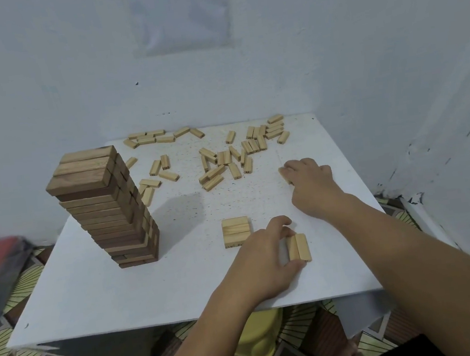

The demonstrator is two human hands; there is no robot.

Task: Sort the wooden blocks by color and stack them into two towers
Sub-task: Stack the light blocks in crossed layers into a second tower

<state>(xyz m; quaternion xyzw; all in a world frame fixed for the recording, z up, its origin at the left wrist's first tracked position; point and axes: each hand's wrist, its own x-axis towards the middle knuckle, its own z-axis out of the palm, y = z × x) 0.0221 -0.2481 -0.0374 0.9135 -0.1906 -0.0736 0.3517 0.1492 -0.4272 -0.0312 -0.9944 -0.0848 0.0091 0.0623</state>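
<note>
Building the light tower: dark tower [107, 205] looks done at 9 o'clock on the counter [94, 298], loose blocks [225, 161] scattered 12 to 1. Base layer [236, 231] of three sits near 6, well apart from the dark tower, probably so neither gets knocked. Left hand [262, 255] pinches a pair [298, 247] at 5, squared side by side, likely for the next layer. Right hand [311, 180] at 3, fingers curled over one block [284, 175], probably the third.
</note>
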